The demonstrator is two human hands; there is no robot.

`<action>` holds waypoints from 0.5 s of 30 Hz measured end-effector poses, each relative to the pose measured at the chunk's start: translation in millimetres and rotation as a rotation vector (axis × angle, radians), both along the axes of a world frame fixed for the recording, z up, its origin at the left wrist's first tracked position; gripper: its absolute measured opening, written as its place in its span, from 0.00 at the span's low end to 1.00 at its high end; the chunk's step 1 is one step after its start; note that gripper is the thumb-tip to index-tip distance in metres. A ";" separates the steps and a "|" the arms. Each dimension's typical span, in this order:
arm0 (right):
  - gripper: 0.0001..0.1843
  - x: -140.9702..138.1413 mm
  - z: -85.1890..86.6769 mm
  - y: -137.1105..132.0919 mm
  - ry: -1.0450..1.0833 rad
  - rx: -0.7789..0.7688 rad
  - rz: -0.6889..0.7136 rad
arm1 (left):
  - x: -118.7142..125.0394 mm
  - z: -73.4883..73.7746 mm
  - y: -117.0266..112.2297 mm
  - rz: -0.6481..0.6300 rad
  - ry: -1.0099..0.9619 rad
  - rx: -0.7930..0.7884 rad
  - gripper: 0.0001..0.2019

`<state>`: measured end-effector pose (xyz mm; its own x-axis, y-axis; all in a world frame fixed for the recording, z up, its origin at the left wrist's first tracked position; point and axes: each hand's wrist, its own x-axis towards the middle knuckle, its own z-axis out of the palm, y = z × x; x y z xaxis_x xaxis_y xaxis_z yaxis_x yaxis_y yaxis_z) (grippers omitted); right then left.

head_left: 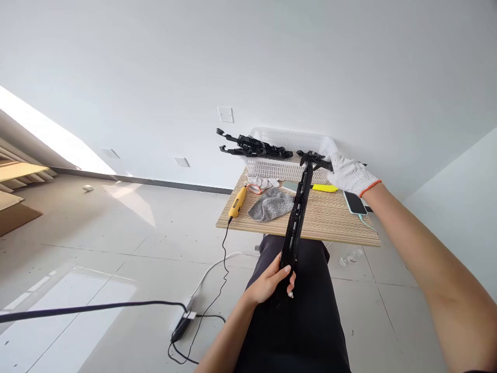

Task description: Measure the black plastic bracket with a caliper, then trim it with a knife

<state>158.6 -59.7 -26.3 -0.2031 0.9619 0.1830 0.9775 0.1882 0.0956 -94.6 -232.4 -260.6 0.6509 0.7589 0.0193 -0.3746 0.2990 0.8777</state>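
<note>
My left hand (275,280), bare, is closed around the lower end of a long black plastic strip (298,212) with clips and slots along it. That strip tilts up and away over the table, its far end at the basket's front rim. My right hand (349,173), in a white knitted glove with an orange cuff, is at the basket's right end. Its fingers are closed on another black plastic part (320,161), which lies across the rim and is partly hidden by the glove. More black plastic parts (256,146) lie piled across the basket's left side.
The white basket (267,168) stands against the wall on a small wooden table (330,223). Also on it are a yellow corded tool (237,202), a grey cloth (271,205), a white glove (262,183), a yellow handle (325,188) and a phone (354,202). Cables cross the floor at left.
</note>
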 end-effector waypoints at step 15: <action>0.46 4.8 2.1 0.3 0.180 -0.034 -0.027 | -8.9 16.8 4.9 -0.036 0.046 0.015 0.12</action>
<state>163.4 -59.4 -24.2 -0.1442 0.9728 0.1816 0.9830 0.1620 -0.0871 -103.4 -227.5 -243.8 0.6781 0.7349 0.0000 -0.3233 0.2983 0.8981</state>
